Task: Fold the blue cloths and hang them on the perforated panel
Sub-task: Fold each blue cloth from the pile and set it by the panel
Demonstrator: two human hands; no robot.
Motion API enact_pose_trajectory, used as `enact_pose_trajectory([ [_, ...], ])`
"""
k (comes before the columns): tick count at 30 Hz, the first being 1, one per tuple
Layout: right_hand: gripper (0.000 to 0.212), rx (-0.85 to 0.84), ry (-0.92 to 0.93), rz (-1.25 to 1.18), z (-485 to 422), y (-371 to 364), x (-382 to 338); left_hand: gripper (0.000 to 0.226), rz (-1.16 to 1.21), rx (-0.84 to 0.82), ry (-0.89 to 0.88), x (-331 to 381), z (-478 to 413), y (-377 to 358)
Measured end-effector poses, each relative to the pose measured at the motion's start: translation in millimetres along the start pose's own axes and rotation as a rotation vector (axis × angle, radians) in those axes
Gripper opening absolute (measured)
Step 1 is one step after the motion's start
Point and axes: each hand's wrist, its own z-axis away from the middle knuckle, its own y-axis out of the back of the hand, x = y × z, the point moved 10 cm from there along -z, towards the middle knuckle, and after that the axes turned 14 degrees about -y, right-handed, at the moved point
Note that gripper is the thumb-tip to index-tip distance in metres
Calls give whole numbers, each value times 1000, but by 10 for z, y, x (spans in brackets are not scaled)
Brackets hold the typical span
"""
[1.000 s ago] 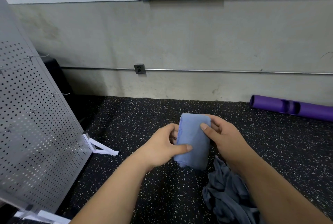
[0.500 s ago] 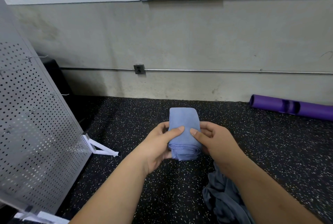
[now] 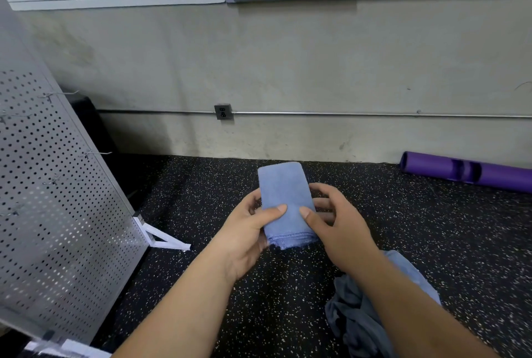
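A light blue cloth [image 3: 283, 193], folded into a narrow rectangle, is held upright in front of me above the floor. My left hand [image 3: 247, 231] grips its left side with the thumb pressed on the front. My right hand [image 3: 335, 219] grips its right side, thumb on the front and fingers behind. The cloth's layered hems show at its lower end. The grey perforated panel [image 3: 49, 207] leans at the left, with several thin wire hooks [image 3: 95, 153] sticking out of it. A crumpled pile of darker blue-grey cloths [image 3: 357, 317] lies on the floor under my right forearm.
The floor is black speckled rubber [image 3: 431, 242]. A purple foam roller [image 3: 466, 171] lies by the wall at the right. The panel's white foot [image 3: 161, 238] juts out onto the floor. A wall outlet [image 3: 223, 112] and a metal conduit run along the concrete wall.
Both hands have shifted their grip lower on the folded cloth and turned it more upright, so more of it stands above my thumbs. The view has tipped down slightly.
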Motion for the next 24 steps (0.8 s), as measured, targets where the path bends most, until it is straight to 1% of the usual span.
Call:
enact_pose_trajectory([
  [3, 59, -73, 65, -71, 46, -168, -140, 59, 76, -9, -11, 38, 15, 45],
  [6, 59, -76, 132, -63, 51, -374, -240, 64, 53, 47, -34, 50, 28, 211],
  [10, 49, -83, 121, -65, -101, -814, -171, 68, -232, 174, -111, 38, 38, 696],
  [14, 44, -119, 102, 38, -233, -1434, -36, 51, -424, 245, -166, -8, 115, 1185],
  [17, 46, -273, 43, 9, -281, -2048, 100, 54, -445, 371, -155, -37, 198, 1695],
  [19, 54, -403, 4, -25, -271, -2451, 174, 56, -466, 452, -123, -33, 275, 2066],
  [20, 57, -456, -16, -36, -274, -2632, 228, 55, -467, 469, -95, -45, 318, 2233],
  [22, 55, -535, -54, -20, -280, -2968, 353, 54, -497, 466, -16, -123, 408, 2565],
  [24, 57, -598, -103, 14, -261, -3283, 520, 64, -601, 439, 96, -228, 552, 2893],
])
